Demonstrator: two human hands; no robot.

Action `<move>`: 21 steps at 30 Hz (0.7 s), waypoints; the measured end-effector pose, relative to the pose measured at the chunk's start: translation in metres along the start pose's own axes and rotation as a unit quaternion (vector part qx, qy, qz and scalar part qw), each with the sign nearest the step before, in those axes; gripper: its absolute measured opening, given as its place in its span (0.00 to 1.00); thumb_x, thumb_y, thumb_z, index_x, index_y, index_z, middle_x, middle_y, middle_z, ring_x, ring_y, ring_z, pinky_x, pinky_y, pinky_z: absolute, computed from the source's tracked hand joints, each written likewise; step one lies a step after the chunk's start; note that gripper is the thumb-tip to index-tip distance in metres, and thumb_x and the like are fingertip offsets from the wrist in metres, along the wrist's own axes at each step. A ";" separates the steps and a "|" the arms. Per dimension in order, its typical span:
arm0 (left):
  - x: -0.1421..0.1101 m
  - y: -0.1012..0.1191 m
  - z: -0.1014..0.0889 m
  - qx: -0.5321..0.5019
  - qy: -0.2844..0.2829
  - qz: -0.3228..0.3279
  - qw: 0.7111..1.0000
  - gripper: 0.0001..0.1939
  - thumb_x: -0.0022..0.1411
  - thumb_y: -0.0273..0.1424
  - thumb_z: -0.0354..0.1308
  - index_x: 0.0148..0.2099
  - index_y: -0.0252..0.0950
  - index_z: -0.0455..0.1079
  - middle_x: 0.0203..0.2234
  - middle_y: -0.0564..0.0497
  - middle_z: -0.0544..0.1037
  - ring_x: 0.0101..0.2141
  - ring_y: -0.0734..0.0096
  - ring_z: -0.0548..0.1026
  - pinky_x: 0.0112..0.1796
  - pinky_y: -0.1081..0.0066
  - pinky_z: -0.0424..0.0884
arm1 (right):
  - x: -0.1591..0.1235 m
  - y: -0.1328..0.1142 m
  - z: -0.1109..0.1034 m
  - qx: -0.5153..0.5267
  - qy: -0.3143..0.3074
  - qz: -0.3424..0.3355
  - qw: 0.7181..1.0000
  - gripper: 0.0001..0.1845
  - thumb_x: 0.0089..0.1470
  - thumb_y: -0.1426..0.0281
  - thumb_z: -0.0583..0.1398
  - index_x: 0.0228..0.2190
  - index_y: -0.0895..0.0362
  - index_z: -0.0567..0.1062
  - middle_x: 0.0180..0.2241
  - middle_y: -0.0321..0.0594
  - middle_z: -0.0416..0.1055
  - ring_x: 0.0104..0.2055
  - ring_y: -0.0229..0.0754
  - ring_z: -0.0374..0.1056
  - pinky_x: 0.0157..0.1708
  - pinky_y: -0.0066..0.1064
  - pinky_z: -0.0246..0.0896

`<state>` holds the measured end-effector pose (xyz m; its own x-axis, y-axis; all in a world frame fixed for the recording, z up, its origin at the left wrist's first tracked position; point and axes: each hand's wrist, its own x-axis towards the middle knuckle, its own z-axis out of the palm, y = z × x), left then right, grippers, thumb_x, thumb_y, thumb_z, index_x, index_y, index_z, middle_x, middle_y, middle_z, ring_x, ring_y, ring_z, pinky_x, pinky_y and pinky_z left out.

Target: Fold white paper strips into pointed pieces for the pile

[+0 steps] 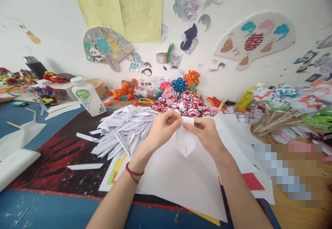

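Above one large white paper sheet (178,184) at near centre, one folded white paper piece (185,140), pointed end toward the near side, grasped by both hands: left hand (167,125) pinching the upper left edge between thumb and curled fingers, right hand (206,132) gripping the upper right, thumb pressed on the front. Around the left wrist, one dark red cord bracelet (135,172). To the left, one heap of narrow folded white paper strips (121,128), too overlapped to count, with one single strip (85,166) lying apart on the near side. Beyond, one cluster of red-and-white rose-shaped flowers (190,104), also too crowded to count. On the far wall, two fan-shaped decorated panels (107,47), one left, one right, and two yellow paper sheets (142,11) between. Among containers, one white plastic bottle with a green label (88,95) at far left, capped, contents hidden; farther left, one black cylindrical flask with a grey lid (35,66), closed; at far centre, one clear plastic bottle (145,93) on its side, contents impossible to tell.
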<state>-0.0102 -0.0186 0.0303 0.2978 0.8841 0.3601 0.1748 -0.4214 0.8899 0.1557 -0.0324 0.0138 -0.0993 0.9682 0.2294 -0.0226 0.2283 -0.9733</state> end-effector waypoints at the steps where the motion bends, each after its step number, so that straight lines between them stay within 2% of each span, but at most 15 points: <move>1: 0.000 0.000 0.000 0.001 -0.001 0.000 1.000 0.06 0.58 0.29 0.54 0.32 0.33 0.68 0.25 0.53 0.70 0.28 0.76 0.67 0.29 0.77 0.62 | 0.000 -0.001 0.000 -0.001 0.008 0.000 1.000 0.09 0.45 0.65 0.66 0.27 0.59 0.79 0.23 0.36 0.72 0.24 0.38 0.66 0.22 0.27 0.60; 6: 0.000 0.000 -0.001 -0.008 -0.012 -0.009 1.000 0.05 0.58 0.28 0.54 0.31 0.32 0.68 0.24 0.53 0.71 0.27 0.76 0.69 0.29 0.77 0.63 | 0.000 -0.004 -0.004 -0.011 0.041 -0.010 0.999 0.09 0.44 0.66 0.67 0.28 0.59 0.80 0.25 0.37 0.74 0.26 0.40 0.68 0.24 0.29 0.62; 15: 0.000 0.001 0.000 -0.016 -0.008 -0.028 0.999 0.06 0.57 0.29 0.55 0.31 0.32 0.70 0.24 0.52 0.73 0.27 0.74 0.72 0.29 0.77 0.65 | 0.000 -0.005 -0.004 -0.032 0.040 -0.017 0.999 0.11 0.44 0.64 0.66 0.29 0.59 0.80 0.27 0.39 0.75 0.28 0.45 0.70 0.26 0.33 0.64; 21: 0.001 0.003 -0.003 -0.035 -0.028 -0.066 0.997 0.06 0.55 0.29 0.57 0.30 0.31 0.71 0.25 0.49 0.75 0.27 0.73 0.73 0.29 0.76 0.66 | 0.001 -0.003 -0.008 -0.037 0.051 -0.031 0.998 0.09 0.45 0.66 0.66 0.27 0.59 0.79 0.25 0.37 0.74 0.27 0.42 0.68 0.25 0.31 0.62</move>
<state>-0.0125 -0.0184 0.0345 0.3280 0.9177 0.2243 0.1504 -0.2851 0.9466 0.1635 -0.0315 0.0170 0.0024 0.9563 0.2922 0.0482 0.2918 -0.9553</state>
